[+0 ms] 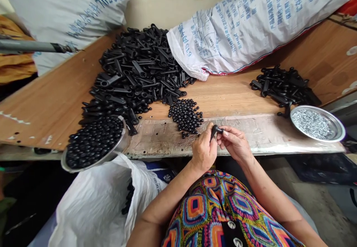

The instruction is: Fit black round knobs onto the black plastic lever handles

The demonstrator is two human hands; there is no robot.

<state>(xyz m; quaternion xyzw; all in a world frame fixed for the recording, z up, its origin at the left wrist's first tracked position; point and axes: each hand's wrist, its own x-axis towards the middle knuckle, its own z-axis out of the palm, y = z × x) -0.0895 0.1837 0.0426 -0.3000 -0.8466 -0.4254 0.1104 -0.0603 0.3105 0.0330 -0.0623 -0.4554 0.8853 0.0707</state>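
My left hand [204, 151] is closed around a black plastic crank handle [214, 131], tilted up just above the table's front edge. The fingertips of my right hand [236, 143] pinch a small black knob [220, 130] at the handle's end; whether it is seated on the handle I cannot tell. Just left of my hands lies a loose cluster of black round knobs [186, 116]. A large heap of black crank handles [139, 68] rises behind them. At the right, a metal dish [338, 130] holds many small silvery pins or screws.
A metal bowl [122, 135] of black knobs sits at the table's left front edge. A smaller heap of black handles [287, 85] lies at the right. A printed white sack [237, 31] rests at the back; an open white sack [92, 202] stands below the edge. A grey rod [28, 45] juts in from the left.
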